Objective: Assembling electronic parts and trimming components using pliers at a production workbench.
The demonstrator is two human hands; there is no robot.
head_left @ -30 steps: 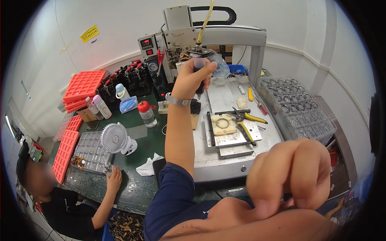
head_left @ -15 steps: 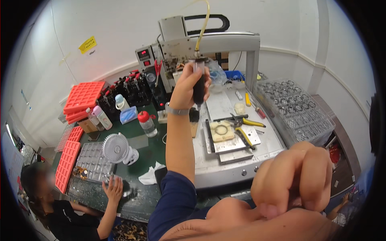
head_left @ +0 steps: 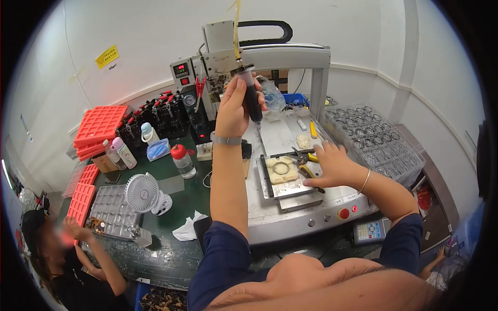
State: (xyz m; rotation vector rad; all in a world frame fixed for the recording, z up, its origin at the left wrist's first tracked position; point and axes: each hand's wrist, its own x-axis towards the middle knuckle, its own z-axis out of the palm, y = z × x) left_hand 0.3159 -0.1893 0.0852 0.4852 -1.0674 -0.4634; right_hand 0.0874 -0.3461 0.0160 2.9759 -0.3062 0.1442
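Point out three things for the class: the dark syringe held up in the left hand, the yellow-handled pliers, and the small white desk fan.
dark syringe (head_left: 252, 102), head view, middle of its barrel.
yellow-handled pliers (head_left: 306, 171), head view, on the lower yellow handle.
white desk fan (head_left: 143, 193), head view, centre of its round grille.

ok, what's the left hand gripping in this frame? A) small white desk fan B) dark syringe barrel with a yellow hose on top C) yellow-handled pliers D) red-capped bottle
B: the left hand is raised in front of the dispensing machine, fingers wrapped round the dark syringe barrel with the yellow hose on top, while the yellow-handled pliers lie on the metal plate by the right hand.
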